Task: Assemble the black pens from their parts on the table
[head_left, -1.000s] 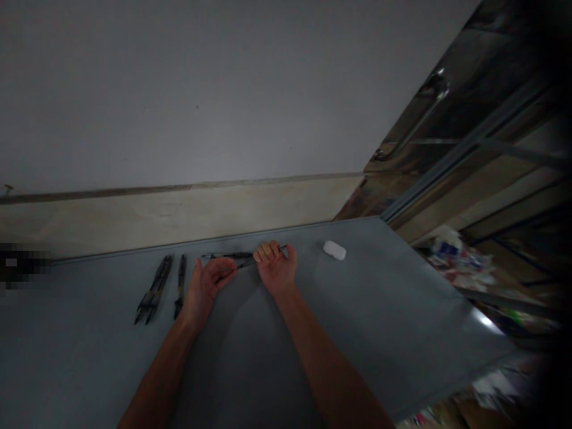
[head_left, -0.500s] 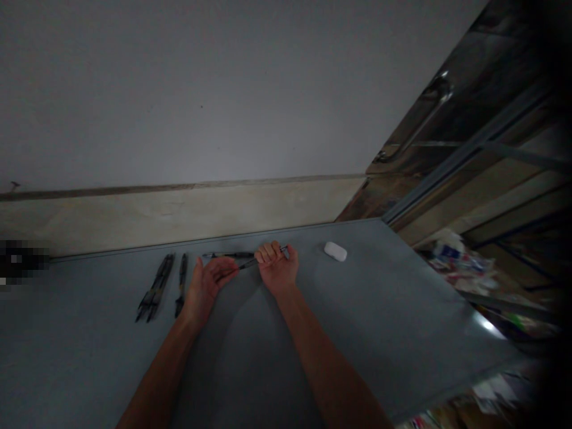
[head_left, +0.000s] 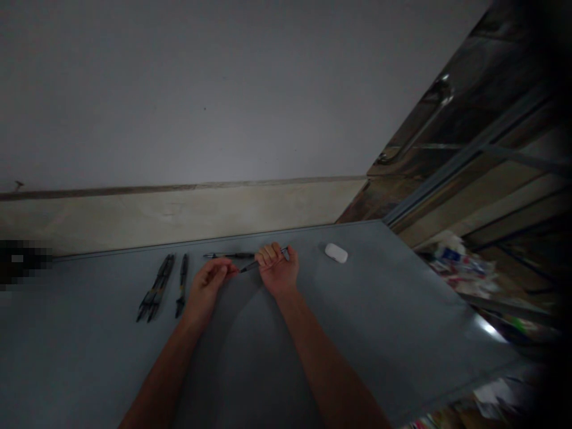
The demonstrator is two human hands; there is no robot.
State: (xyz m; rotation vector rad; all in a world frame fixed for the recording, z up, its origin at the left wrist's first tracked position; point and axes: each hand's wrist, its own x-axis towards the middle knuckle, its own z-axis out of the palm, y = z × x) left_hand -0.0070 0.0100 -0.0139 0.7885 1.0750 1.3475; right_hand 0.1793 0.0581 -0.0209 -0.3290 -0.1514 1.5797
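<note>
My right hand [head_left: 277, 271] is closed round a slim dark pen [head_left: 250, 266], which slants down to the left with its tip out past the fingers. The pen's other end shows by my right thumb. My left hand [head_left: 210, 285] is pinched close to that tip; whatever its fingertips hold, if anything, is too small to make out. Behind both hands another dark pen [head_left: 227, 255] lies crosswise on the table, partly hidden by the right fingers. Left of my left hand lies a single pen [head_left: 181, 285], and beyond it a bunch of several pens [head_left: 156, 289].
A white rounded case-like object [head_left: 336, 252] sits right of my right hand on the grey tabletop [head_left: 250, 369]. A pale wall [head_left: 179, 214] borders the back edge. Off the right edge are a metal frame [head_left: 442, 167] and cluttered shelves [head_left: 465, 268].
My left fingers have gone from loosely extended to pinched near the pen's tip, with the hand turned over slightly. My right hand keeps its hold on the pen, nearly still.
</note>
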